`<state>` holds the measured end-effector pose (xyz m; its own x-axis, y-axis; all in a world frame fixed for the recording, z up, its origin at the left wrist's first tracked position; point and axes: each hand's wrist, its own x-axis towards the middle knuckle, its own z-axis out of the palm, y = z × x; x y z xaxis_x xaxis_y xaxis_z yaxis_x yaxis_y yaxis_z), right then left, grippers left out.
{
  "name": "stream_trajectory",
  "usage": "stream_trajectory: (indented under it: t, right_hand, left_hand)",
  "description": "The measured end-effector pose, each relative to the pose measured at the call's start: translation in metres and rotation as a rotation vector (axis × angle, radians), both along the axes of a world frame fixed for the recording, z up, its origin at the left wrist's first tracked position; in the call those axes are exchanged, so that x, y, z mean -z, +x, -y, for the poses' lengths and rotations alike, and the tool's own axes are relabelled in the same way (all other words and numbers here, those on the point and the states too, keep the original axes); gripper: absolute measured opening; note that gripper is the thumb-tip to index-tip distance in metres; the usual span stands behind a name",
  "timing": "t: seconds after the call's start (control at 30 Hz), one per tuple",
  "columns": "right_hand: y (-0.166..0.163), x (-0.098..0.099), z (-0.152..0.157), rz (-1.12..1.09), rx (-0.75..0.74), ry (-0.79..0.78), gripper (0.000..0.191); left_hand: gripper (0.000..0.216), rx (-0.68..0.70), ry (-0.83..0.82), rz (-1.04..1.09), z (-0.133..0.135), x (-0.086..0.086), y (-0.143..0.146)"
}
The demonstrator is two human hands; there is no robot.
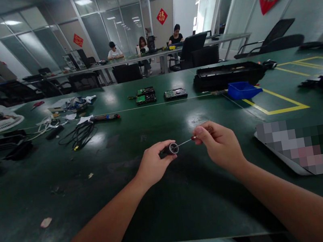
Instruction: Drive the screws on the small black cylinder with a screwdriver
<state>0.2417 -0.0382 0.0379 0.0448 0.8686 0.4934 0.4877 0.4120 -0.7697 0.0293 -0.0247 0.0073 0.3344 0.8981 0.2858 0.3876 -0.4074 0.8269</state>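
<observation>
My left hand (153, 163) is closed around a small dark cylindrical part (171, 149) with a round metal-rimmed end facing right. My right hand (219, 144) pinches a thin screwdriver (193, 138) by its reddish handle, and its slim shaft points left into the open end of the cylinder. Both hands hover just above the green table (149, 196), near its middle and close to me.
Farther back lie green circuit boards (145, 95), a hard drive (175, 93), a long black printer part (228, 75), a blue bin (242, 89) and a yellow taped rectangle (277, 100). Cables (79, 134) and a fan (3, 123) clutter the left. Three people sit at a far desk.
</observation>
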Motion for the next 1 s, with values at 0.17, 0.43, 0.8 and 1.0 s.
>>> stream_trajectory:
  t: [0.17,0.43,0.8,1.0]
  right_hand:
    - [0.0,-0.001,0.002,0.111,0.022,0.051,0.029]
    - [0.002,0.004,0.0,0.103,-0.139,0.034,0.009]
    - [0.0,0.005,-0.003,-0.132,-0.174,-0.122,0.018]
    - [0.0,0.007,-0.01,-0.394,-0.187,-0.176,0.026]
  left_hand:
    - [0.042,-0.004,0.007,-0.015,-0.001,0.003,-0.001]
    - [0.043,-0.025,-0.005,-0.043,-0.003,0.004,-0.002]
    - [0.042,-0.03,-0.011,-0.052,-0.003,0.004,-0.002]
    - [0.044,0.006,0.037,-0.037,-0.004,0.004,-0.004]
